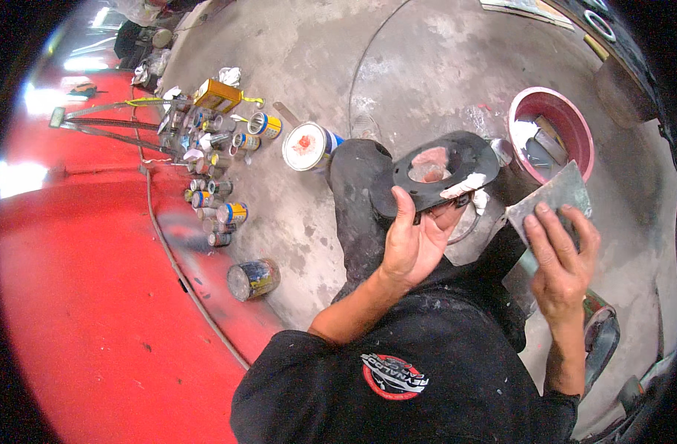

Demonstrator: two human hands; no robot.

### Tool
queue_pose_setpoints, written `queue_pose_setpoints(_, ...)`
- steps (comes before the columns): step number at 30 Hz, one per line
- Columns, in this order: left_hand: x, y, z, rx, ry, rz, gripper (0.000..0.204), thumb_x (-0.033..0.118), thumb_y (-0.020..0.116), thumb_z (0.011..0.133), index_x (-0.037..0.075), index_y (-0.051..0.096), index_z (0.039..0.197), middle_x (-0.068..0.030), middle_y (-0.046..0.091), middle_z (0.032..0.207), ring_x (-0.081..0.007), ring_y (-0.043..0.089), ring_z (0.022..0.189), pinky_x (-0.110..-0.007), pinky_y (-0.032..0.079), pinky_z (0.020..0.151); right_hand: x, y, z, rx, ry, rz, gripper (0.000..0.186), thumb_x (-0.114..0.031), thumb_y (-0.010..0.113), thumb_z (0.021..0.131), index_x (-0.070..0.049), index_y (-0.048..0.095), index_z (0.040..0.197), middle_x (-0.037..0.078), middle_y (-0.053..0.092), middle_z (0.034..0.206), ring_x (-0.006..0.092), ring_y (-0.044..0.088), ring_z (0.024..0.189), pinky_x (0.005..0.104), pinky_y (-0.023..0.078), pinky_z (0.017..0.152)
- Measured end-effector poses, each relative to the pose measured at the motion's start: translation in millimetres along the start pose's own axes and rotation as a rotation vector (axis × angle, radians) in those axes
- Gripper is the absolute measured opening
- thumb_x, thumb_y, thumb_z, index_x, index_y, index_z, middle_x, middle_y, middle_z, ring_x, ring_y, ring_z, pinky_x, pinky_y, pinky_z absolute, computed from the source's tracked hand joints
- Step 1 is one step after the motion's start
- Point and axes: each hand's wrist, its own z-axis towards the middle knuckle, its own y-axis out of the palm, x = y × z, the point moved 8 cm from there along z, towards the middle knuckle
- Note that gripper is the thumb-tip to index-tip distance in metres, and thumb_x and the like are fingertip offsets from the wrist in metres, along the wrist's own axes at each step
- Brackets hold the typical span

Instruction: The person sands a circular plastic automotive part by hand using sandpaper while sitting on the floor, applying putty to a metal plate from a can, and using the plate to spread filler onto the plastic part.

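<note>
My left hand (pixel 416 248) holds a black plastic ring-shaped part (pixel 477 157) from below, thumb up against its near edge and the other fingers partly hidden under it. A large oval opening runs through the part, and white patches (pixel 464 186) show along its near side. To the right, my right hand (pixel 560 270) grips a grey-green square sheet of sandpaper (pixel 564 194), fingers lying over its face and thumb hidden behind. The sheet is tilted and apart from the black part.
A reddish bucket (pixel 588 140) with things inside stands beyond my right hand. On the left is a large red car panel (pixel 79 296) with a hose (pixel 164 251) across it. Several paint cans (pixel 232 213) crowd the floor beside it; a white-lidded can (pixel 306 146) stands by my knee.
</note>
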Motion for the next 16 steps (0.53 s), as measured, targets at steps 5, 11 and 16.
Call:
queue_pose_setpoints(5, -5.5, 1.4, -4.5, 0.054, 0.084, 0.06, 0.071, 0.057, 0.033, 0.094, 0.005, 0.029, 0.143, -0.0176, 0.041, 0.142, -0.0293, 0.042, 0.131, -0.042, 0.028, 0.115, -17.7, 19.9, -1.4, 0.069, 0.071, -0.058, 0.043, 0.001, 0.058, 0.072, -0.008, 0.067, 0.113, 0.007, 0.06, 0.12, 0.03, 0.053, 0.103, 0.0419, 0.043, 0.085)
queue_pose_setpoints(11, -1.0, 7.4, -9.7, 0.059, 0.208, 0.194, 0.076, 0.059, 0.032, 0.093, 0.004, 0.025, 0.144, -0.0164, 0.037, 0.144, -0.0293, 0.038, 0.134, -0.042, 0.024, 0.116, -20.5, 41.6, -0.3, 0.11, 0.226, 0.11, 0.055, 0.006, 0.055, 0.066, 0.0, 0.06, 0.121, 0.012, 0.056, 0.117, 0.0299, 0.053, 0.093, 0.0388, 0.043, 0.083)
queue_pose_setpoints(16, -3.6, 11.5, -10.0, 0.038, 0.201, 0.183, 0.076, 0.06, 0.032, 0.093, 0.005, 0.023, 0.145, -0.0151, 0.038, 0.145, -0.0291, 0.038, 0.134, -0.041, 0.025, 0.116, -25.5, 53.3, 3.5, 0.097, 0.236, 0.141, 0.058, 0.003, 0.057, 0.064, 0.0, 0.059, 0.122, 0.012, 0.056, 0.117, 0.0291, 0.052, 0.092, 0.0395, 0.043, 0.084)
